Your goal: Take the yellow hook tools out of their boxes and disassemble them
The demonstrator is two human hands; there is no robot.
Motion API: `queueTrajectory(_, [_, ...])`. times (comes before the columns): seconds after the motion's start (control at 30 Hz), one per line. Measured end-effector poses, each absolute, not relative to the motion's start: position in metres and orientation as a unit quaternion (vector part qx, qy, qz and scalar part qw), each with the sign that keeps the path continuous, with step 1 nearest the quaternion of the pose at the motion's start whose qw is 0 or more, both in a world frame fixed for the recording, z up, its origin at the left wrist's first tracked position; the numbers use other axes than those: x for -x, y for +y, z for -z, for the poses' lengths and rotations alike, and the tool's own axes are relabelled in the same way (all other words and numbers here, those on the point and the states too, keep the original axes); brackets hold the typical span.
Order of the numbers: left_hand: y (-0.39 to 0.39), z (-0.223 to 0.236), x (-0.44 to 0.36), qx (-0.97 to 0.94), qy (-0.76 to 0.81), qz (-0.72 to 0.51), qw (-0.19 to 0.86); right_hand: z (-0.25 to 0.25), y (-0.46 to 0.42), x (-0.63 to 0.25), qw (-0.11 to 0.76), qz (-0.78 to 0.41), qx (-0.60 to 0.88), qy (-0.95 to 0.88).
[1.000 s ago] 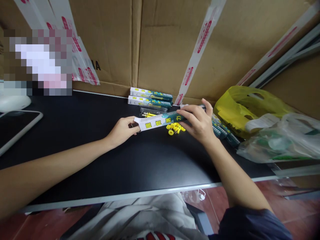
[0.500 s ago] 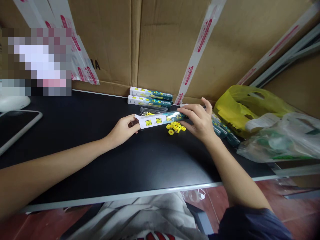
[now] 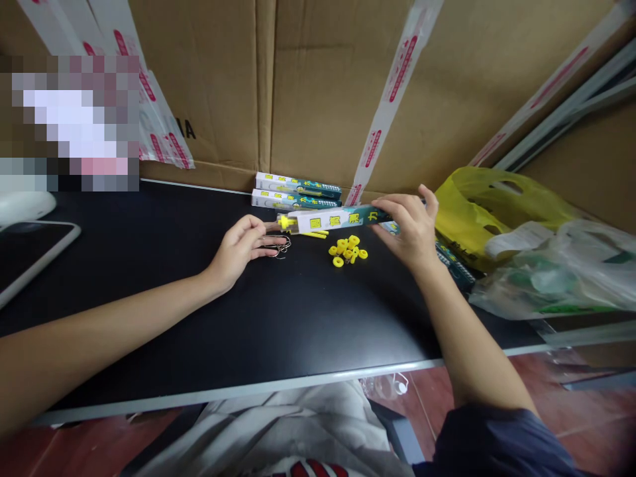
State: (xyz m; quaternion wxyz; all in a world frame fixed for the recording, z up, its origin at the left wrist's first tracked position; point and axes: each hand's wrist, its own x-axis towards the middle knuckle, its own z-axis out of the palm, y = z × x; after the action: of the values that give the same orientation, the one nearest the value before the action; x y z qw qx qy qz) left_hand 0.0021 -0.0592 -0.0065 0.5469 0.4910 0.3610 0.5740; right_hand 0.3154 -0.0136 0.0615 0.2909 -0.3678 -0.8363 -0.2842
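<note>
My right hand is closed round a long narrow white-and-teal box with yellow characters, held just above the black table. A yellow-tipped piece sticks out of the box's left end. My left hand rests on the table beside that end, its fingers pinched on small metal wire hooks. Several small yellow rings lie below the box. Thin yellow sticks lie under it.
Two matching boxes lie against the cardboard wall. A yellow plastic bag and clear bags crowd the right side, with more teal boxes beneath. A white-edged tablet lies at the far left.
My right hand has pulled the box to the right and lifted it, baring the yellow-tipped piece at its left end. My left hand let go of the box and now rests on the wire hooks.
</note>
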Motion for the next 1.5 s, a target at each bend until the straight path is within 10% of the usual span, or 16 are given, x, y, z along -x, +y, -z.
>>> queueTrajectory(1.07, [-0.056, 0.006, -0.001, -0.479, 0.391, -0.604, 0.503, -0.07, 0.001, -0.346, 0.256, 0.293, 0.507, -0.769])
queueTrajectory(1.5, [-0.058, 0.005, 0.001, -0.463, 0.358, -0.606, 0.539, -0.069, 0.008, -0.373, 0.042, 0.147, 0.773, -0.616])
